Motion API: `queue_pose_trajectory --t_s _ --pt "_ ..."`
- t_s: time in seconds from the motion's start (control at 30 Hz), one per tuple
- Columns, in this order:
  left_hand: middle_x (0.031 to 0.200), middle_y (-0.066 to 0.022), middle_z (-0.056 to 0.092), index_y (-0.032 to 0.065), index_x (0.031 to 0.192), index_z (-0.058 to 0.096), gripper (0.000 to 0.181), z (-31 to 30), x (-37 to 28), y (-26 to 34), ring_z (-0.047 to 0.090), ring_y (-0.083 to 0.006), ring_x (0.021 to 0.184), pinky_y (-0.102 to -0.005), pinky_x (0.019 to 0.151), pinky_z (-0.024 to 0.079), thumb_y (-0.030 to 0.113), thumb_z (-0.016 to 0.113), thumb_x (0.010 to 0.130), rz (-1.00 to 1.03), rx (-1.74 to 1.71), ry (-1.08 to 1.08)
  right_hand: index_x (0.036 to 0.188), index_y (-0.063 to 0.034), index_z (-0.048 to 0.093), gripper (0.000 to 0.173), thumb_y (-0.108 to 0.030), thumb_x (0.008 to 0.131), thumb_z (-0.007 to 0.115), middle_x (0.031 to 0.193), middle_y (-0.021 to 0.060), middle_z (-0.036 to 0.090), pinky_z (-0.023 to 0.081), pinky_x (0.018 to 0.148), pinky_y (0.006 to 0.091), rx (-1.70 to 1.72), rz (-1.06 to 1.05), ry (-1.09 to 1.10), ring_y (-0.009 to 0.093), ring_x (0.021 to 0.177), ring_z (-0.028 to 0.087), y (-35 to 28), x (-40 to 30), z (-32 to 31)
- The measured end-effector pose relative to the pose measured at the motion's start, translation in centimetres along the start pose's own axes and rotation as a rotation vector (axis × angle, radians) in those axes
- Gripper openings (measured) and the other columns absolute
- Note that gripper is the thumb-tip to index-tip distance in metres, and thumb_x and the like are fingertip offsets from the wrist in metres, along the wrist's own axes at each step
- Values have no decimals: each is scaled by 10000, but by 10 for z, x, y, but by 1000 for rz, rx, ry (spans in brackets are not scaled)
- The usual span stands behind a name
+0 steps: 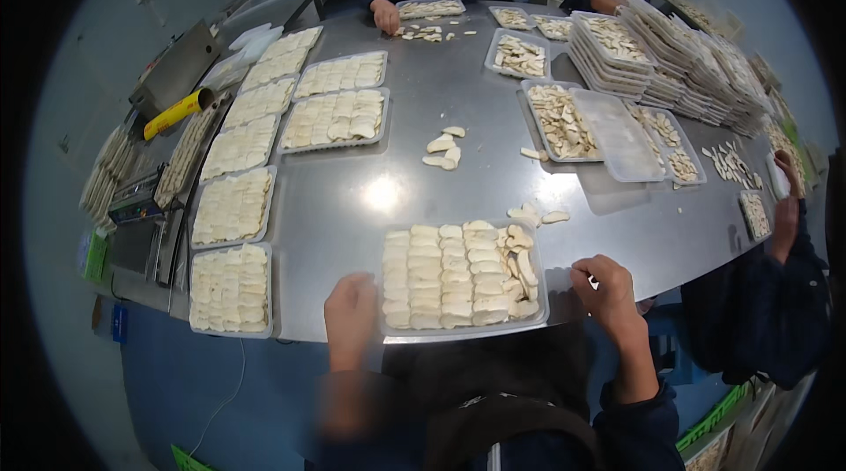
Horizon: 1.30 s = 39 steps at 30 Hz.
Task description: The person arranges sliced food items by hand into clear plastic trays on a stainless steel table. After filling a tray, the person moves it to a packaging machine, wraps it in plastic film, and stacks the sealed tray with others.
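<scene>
A clear plastic tray [543, 312] lies before me at the table's near edge. Overlapping rows of pale slices [456, 276], which look like dried mushroom, cover most of it. Along its right side, smaller curled slices [522, 269] lie less evenly. My left hand [350, 306] is beside the tray's left edge, its back towards me and its fingertips hidden. To the right of the tray, my right hand [605, 289] hovers with curled fingers; whether the bright spot between them is a slice or the table is unclear. A few loose slices [538, 213] touch or adjoin the tray's far right corner.
Filled trays [234, 206] line the steel table [317, 220] at left. Loose slices [444, 150] lie mid-table. At right, a translucent lid [618, 134] overlaps filled trays, near tall tray stacks [608, 54]. Co-workers sit opposite and at right; one person's hand [385, 15] touches slices.
</scene>
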<state>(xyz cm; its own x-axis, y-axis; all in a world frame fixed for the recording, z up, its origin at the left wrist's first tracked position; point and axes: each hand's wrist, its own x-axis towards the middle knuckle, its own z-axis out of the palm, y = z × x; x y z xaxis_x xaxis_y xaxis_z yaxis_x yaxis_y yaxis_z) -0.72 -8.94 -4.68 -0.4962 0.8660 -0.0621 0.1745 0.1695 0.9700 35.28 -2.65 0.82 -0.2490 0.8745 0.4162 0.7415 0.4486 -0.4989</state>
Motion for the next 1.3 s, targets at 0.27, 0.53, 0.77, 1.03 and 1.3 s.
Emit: queue_pose_trajectory --t_s 0.27,0.53,0.77,1.03,1.3 --pt "770 -17 614 -60 1120 567 243 -10 -1 20 514 -54 592 -189 533 407 58 594 909 -101 -93 -165 847 -22 675 96 -83 773 668 772 129 649 522 635 366 -7 4 -12 301 682 639 8 71 5" --pt "759 -25 607 -60 1116 567 244 -49 19 14 508 -58 600 -193 543 403 44 597 898 -124 -97 -140 1218 -106 592 491 -311 787 710 1285 180 513 367 1019 484 -90 -461 -226 403 1231 435 -39 221 143" --pt "761 -19 602 -58 1111 568 233 -53 36 21 492 -49 601 -187 548 398 50 584 904 -161 -198 -147 1259 -144 562 436 -358 879 577 1352 151 476 307 1064 518 -201 -236 -442 419 1303 360 -8 264 200" --pt "750 -8 592 -54 1105 576 234 -15 45 16 481 -42 589 -184 542 391 72 601 910 -119 -222 -124 1216 -62 566 329 -178 908 564 1295 162 517 374 1041 435 -79 -208 -438 373 1226 448 54 148 84" --pt "814 -15 637 -38 1048 616 198 21 22 31 542 -54 670 -190 595 431 52 583 875 -160 -133 -85 978 4 673 178 -127 875 609 878 172 659 508 717 401 92 216 -26 331 790 641 100 89 -11"
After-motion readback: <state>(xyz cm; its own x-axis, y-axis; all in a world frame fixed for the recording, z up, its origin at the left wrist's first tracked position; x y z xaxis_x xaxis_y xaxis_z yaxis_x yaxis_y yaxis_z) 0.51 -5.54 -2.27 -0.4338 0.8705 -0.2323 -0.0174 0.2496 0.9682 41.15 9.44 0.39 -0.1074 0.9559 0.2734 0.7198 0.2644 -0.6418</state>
